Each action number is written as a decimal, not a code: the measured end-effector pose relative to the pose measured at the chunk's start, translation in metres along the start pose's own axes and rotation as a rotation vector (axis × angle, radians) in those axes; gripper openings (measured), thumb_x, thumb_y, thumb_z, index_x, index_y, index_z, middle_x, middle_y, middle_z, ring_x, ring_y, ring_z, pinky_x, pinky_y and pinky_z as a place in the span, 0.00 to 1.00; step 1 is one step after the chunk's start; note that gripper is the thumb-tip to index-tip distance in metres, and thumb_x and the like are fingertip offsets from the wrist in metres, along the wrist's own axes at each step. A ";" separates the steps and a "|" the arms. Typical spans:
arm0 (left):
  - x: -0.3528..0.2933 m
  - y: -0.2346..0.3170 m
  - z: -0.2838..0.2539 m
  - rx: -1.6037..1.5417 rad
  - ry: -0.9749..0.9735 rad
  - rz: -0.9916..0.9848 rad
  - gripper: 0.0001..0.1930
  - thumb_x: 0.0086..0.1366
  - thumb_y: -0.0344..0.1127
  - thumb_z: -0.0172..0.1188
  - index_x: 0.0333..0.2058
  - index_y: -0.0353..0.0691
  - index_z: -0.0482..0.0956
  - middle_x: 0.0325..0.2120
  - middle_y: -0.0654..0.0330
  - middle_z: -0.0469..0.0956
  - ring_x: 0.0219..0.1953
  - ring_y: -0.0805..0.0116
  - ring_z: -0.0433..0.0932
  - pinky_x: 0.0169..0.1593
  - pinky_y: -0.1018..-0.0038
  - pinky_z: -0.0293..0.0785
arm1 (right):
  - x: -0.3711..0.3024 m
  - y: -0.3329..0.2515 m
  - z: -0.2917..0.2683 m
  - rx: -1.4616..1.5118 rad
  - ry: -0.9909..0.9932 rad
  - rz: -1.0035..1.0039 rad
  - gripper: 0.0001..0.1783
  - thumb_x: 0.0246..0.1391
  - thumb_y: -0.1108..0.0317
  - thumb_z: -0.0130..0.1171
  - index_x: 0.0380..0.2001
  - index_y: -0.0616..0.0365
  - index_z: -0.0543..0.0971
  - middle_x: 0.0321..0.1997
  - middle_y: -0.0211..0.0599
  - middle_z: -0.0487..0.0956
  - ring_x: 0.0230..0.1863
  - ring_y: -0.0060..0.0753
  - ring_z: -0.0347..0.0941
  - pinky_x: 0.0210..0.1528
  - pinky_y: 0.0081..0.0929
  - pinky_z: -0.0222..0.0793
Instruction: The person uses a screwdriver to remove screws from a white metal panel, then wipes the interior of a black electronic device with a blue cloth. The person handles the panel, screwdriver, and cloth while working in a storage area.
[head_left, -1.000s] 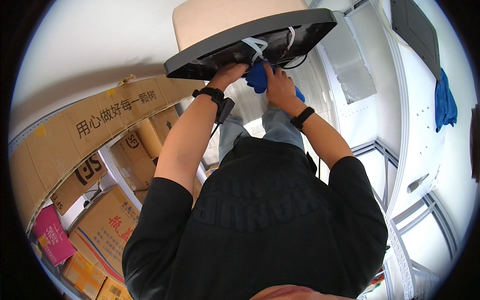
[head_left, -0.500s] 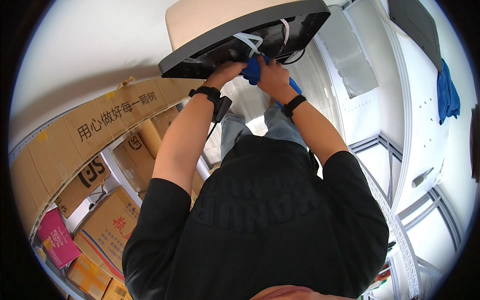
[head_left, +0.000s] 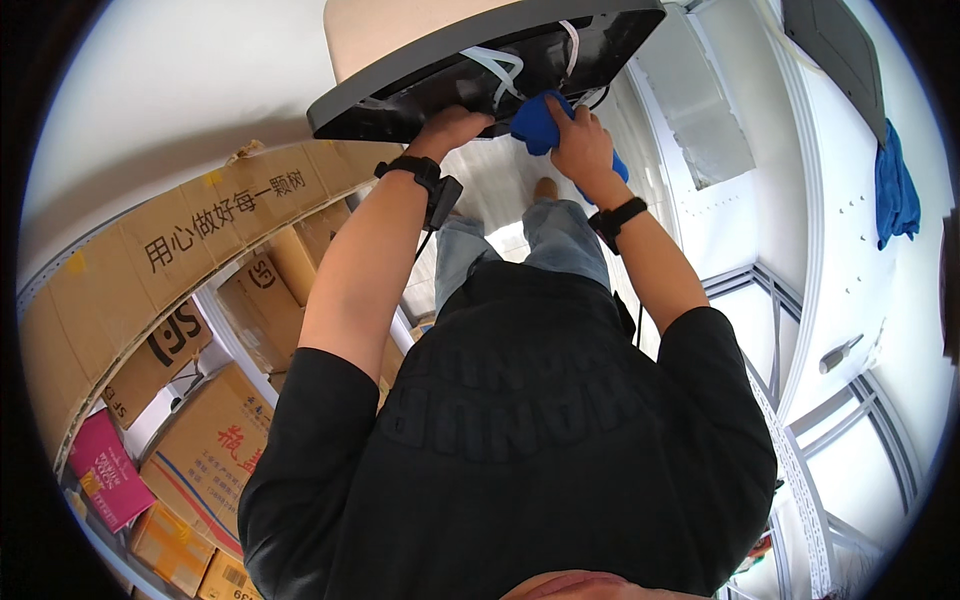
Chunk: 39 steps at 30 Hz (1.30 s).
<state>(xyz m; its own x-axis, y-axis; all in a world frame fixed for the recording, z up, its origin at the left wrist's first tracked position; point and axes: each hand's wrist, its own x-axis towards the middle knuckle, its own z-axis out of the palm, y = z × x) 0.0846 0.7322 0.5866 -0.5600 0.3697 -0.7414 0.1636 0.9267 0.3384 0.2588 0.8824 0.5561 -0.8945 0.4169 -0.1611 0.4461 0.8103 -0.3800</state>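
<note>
A large beige appliance (head_left: 365, 35) with a dark grey rim (head_left: 400, 85) and a glossy black panel (head_left: 425, 92) rises before me. White tubes (head_left: 492, 62) loop across that panel. My left hand (head_left: 455, 128) is closed at the panel's lower edge, its fingertips partly hidden. To its right, my right hand (head_left: 583, 148) grips a blue cloth (head_left: 538, 122) bunched in its fingers, close to the lower edge. Part of the cloth hangs below this hand beside the wrist. A black cable (head_left: 601, 98) curves at the panel's right end.
On the left, a long cardboard strip (head_left: 110, 270) fronts a shelf with several cartons (head_left: 215, 450) and a pink box (head_left: 108, 470). A blue cloth (head_left: 897, 195) hangs at the right beside a grey panel (head_left: 838, 60). My legs (head_left: 565, 235) stand on the pale floor below.
My right hand has moved right and slightly down with the blue cloth, away from my left hand. My left hand now stays apart from the cloth at the panel's edge.
</note>
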 end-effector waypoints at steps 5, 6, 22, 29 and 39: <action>0.000 0.005 -0.003 0.024 -0.018 -0.009 0.32 0.56 0.59 0.56 0.48 0.35 0.80 0.52 0.44 0.75 0.57 0.49 0.73 0.58 0.67 0.67 | 0.025 -0.006 0.008 0.115 -0.042 0.084 0.43 0.39 0.66 0.64 0.63 0.38 0.67 0.48 0.50 0.74 0.49 0.56 0.75 0.48 0.47 0.74; 0.001 0.005 -0.005 0.031 -0.022 0.001 0.33 0.56 0.59 0.56 0.48 0.35 0.80 0.52 0.44 0.76 0.56 0.49 0.73 0.58 0.67 0.67 | 0.030 -0.007 0.012 0.125 -0.036 0.086 0.42 0.39 0.65 0.64 0.63 0.37 0.67 0.49 0.51 0.74 0.49 0.56 0.75 0.49 0.47 0.74; 0.003 0.004 -0.001 0.032 0.008 -0.017 0.32 0.53 0.58 0.60 0.44 0.32 0.81 0.49 0.42 0.77 0.54 0.49 0.75 0.56 0.67 0.68 | 0.007 0.007 -0.011 -0.044 -0.056 -0.008 0.42 0.40 0.65 0.66 0.63 0.33 0.68 0.47 0.44 0.74 0.49 0.50 0.74 0.46 0.44 0.73; 0.005 0.003 -0.002 -0.017 -0.005 -0.017 0.33 0.53 0.59 0.61 0.45 0.31 0.81 0.49 0.43 0.78 0.54 0.50 0.75 0.55 0.67 0.69 | 0.023 0.040 -0.021 0.056 0.060 0.099 0.45 0.35 0.72 0.62 0.63 0.34 0.68 0.44 0.50 0.76 0.46 0.56 0.74 0.46 0.43 0.74; 0.003 0.010 -0.002 -0.022 0.020 -0.021 0.32 0.53 0.58 0.62 0.43 0.31 0.82 0.46 0.41 0.79 0.52 0.50 0.76 0.54 0.67 0.70 | 0.034 0.039 -0.008 0.073 -0.013 0.085 0.39 0.39 0.67 0.62 0.60 0.32 0.71 0.54 0.47 0.74 0.49 0.53 0.75 0.46 0.46 0.74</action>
<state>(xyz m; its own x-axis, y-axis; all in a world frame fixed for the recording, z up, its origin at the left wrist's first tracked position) 0.0831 0.7420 0.5885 -0.5793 0.3489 -0.7366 0.1339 0.9322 0.3363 0.2462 0.9315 0.5431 -0.8541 0.4770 -0.2072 0.5175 0.7401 -0.4294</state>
